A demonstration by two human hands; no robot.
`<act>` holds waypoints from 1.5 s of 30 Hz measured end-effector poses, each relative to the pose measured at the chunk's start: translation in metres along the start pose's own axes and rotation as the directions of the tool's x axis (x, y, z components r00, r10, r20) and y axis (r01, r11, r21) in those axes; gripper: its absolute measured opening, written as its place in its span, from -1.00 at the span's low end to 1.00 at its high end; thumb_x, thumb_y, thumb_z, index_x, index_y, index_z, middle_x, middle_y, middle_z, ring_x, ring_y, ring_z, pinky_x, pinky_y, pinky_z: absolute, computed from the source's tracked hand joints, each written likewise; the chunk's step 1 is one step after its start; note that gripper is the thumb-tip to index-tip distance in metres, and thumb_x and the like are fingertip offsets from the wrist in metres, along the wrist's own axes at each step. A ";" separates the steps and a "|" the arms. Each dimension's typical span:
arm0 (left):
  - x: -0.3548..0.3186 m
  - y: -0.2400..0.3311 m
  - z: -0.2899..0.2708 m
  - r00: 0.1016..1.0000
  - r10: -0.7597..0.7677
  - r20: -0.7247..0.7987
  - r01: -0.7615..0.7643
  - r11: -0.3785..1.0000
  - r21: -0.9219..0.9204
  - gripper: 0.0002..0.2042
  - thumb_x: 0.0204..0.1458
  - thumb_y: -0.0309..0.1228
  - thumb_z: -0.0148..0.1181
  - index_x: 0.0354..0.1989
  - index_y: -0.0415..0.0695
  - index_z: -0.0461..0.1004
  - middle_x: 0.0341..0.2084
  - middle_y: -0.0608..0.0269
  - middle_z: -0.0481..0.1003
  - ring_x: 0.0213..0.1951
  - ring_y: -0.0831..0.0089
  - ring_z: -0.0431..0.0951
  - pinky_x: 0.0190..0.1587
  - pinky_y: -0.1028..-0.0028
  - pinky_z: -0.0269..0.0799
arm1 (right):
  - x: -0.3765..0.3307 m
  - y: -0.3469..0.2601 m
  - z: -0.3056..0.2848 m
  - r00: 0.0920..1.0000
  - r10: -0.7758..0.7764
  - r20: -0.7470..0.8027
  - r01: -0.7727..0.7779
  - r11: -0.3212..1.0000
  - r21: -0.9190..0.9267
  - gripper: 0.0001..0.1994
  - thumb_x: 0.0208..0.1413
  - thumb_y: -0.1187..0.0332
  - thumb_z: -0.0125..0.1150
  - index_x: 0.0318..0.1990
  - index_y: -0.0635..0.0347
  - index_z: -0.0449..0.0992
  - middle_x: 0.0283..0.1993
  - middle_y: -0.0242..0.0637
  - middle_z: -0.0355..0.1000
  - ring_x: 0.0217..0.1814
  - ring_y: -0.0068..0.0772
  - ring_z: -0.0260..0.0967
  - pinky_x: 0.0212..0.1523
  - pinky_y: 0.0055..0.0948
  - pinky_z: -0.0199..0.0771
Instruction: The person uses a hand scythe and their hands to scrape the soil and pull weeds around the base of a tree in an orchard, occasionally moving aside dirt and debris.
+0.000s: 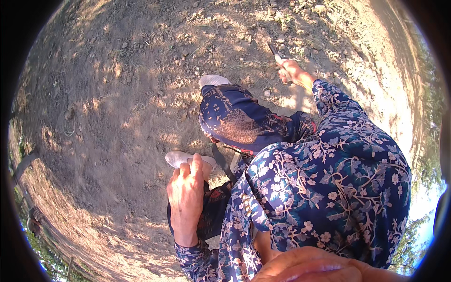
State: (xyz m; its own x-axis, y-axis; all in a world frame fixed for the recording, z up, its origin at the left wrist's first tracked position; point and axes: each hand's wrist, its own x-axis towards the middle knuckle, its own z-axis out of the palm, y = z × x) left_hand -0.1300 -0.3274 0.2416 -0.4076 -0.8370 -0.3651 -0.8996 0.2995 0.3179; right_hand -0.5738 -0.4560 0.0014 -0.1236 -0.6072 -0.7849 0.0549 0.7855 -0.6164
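My right hand (292, 73) is closed round a knife-like hand tool (276, 54), held out over the soil on the right. The tool has a pale handle and a narrow dark end; its exact kind is too small to make out. My left hand (184, 199) rests over my bent knee beside a light shoe (177, 158). Its fingers are loosely bent and a little apart, with nothing visible in them. My other knee (235, 120), in dark patterned trousers, is bent near the middle, a second pale shoe (213, 81) beyond it.
Dry, crumbly soil (117, 117) with clods and bits of straw lies all round, in patchy shade. A dark flat strip (222, 162) sits between my legs. A thin tree trunk (24, 164) stands at the far left, and green foliage (430, 89) lines the right rim.
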 end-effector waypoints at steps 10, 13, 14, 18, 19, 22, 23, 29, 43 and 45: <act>-0.005 0.000 0.007 0.999 -0.034 0.016 0.033 0.998 0.047 -0.65 0.01 -0.48 0.03 0.02 -0.17 0.35 -0.41 0.11 0.42 -0.33 0.19 0.50 -0.37 0.31 0.47 | -0.122 0.078 -0.070 0.994 0.087 0.062 -0.058 0.928 -0.369 -0.72 0.21 0.07 -0.01 -0.32 0.09 0.31 -0.64 -0.50 0.21 -0.74 -0.67 0.13 -0.80 -0.60 0.12; -0.007 -0.002 0.010 0.999 -0.032 0.009 0.032 0.998 0.057 -0.66 0.01 -0.48 0.04 0.02 -0.16 0.36 -0.41 0.11 0.42 -0.33 0.19 0.51 -0.38 0.31 0.48 | -0.115 0.084 -0.077 0.997 0.021 0.072 0.004 0.942 -0.336 -0.72 0.19 0.06 0.02 -0.28 0.08 0.33 -0.64 -0.52 0.19 -0.75 -0.71 0.10 -0.81 -0.63 0.10; -0.008 -0.003 0.010 0.999 -0.044 0.005 0.043 0.997 0.062 -0.66 0.01 -0.48 0.04 0.01 -0.16 0.36 -0.41 0.11 0.42 -0.33 0.19 0.51 -0.38 0.31 0.48 | -0.103 0.074 -0.060 0.998 0.060 0.019 -0.051 0.944 -0.325 -0.73 0.18 0.07 0.03 -0.26 0.06 0.32 -0.63 -0.51 0.18 -0.75 -0.70 0.10 -0.82 -0.64 0.08; -0.006 -0.003 0.009 0.996 -0.093 -0.018 0.093 0.995 0.026 -0.63 -0.06 -0.50 0.13 -0.01 -0.13 0.36 -0.40 0.08 0.46 -0.29 0.15 0.52 -0.32 0.26 0.46 | -0.047 0.028 -0.001 1.000 0.002 0.022 0.003 0.981 -0.195 -0.76 0.18 0.12 0.05 -0.12 -0.01 0.32 -0.60 -0.50 0.22 -0.72 -0.69 0.12 -0.78 -0.62 0.10; -0.005 -0.004 0.010 0.995 -0.098 -0.016 0.098 0.995 0.025 -0.65 -0.06 -0.50 0.12 -0.02 -0.13 0.36 -0.40 0.08 0.46 -0.30 0.14 0.52 -0.32 0.26 0.46 | -0.030 0.012 0.018 0.999 0.038 -0.004 -0.038 0.971 -0.238 -0.77 0.18 0.12 0.04 -0.13 0.01 0.32 -0.60 -0.49 0.22 -0.72 -0.69 0.14 -0.78 -0.63 0.10; -0.009 -0.006 0.009 0.993 -0.120 -0.017 0.120 0.992 0.047 -0.67 -0.05 -0.52 0.09 -0.05 -0.14 0.36 -0.42 0.07 0.44 -0.31 0.14 0.52 -0.35 0.27 0.46 | 0.016 -0.010 0.070 0.972 -0.078 0.224 0.127 0.969 -0.212 -0.71 0.18 0.07 0.03 -0.22 0.09 0.26 -0.55 -0.44 0.21 -0.63 -0.64 0.20 -0.73 -0.61 0.24; -0.007 -0.007 0.012 0.995 -0.099 -0.018 0.100 0.993 0.060 -0.67 -0.04 -0.52 0.08 -0.04 -0.17 0.35 -0.44 0.07 0.43 -0.33 0.16 0.52 -0.37 0.29 0.46 | 0.026 -0.010 0.079 0.955 -0.096 0.281 0.153 0.970 -0.189 -0.72 0.20 0.10 0.01 -0.17 0.12 0.25 -0.51 -0.41 0.21 -0.62 -0.63 0.20 -0.72 -0.62 0.24; -0.016 -0.010 0.016 0.993 -0.097 -0.073 0.099 0.995 0.022 -0.67 -0.08 -0.56 0.08 -0.08 -0.13 0.34 -0.44 0.08 0.43 -0.36 0.12 0.52 -0.38 0.26 0.45 | 0.023 0.028 0.103 0.853 -0.188 0.486 0.367 0.880 -0.303 -0.74 0.22 0.16 -0.02 -0.21 0.18 0.32 -0.57 -0.49 0.19 -0.69 -0.67 0.15 -0.77 -0.62 0.14; -0.027 -0.018 0.026 0.985 -0.102 -0.137 0.106 0.994 0.020 -0.67 -0.15 -0.54 0.13 -0.13 -0.13 0.35 -0.47 0.13 0.41 -0.38 0.18 0.52 -0.39 0.31 0.45 | -0.025 0.026 0.120 0.672 -0.357 0.649 0.729 0.471 -0.496 -0.81 0.15 0.25 0.04 -0.27 0.19 0.34 -0.45 -0.44 0.29 -0.48 -0.63 0.24 -0.47 -0.58 0.27; -0.029 -0.017 0.028 0.984 -0.124 -0.131 0.127 0.992 0.013 -0.68 -0.14 -0.53 0.12 -0.14 -0.13 0.35 -0.48 0.14 0.41 -0.38 0.18 0.52 -0.40 0.31 0.45 | -0.029 0.021 0.123 0.624 -0.375 0.686 0.777 0.389 -0.495 -0.81 0.15 0.25 0.04 -0.26 0.20 0.33 -0.42 -0.42 0.29 -0.45 -0.62 0.24 -0.45 -0.58 0.27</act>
State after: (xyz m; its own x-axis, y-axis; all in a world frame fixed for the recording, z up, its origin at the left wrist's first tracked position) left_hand -0.1076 -0.2958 0.2223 -0.2691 -0.9204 -0.2838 -0.9459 0.1971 0.2576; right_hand -0.4470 -0.4365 0.0029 0.5817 -0.7553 -0.3021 -0.5649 -0.1078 -0.8181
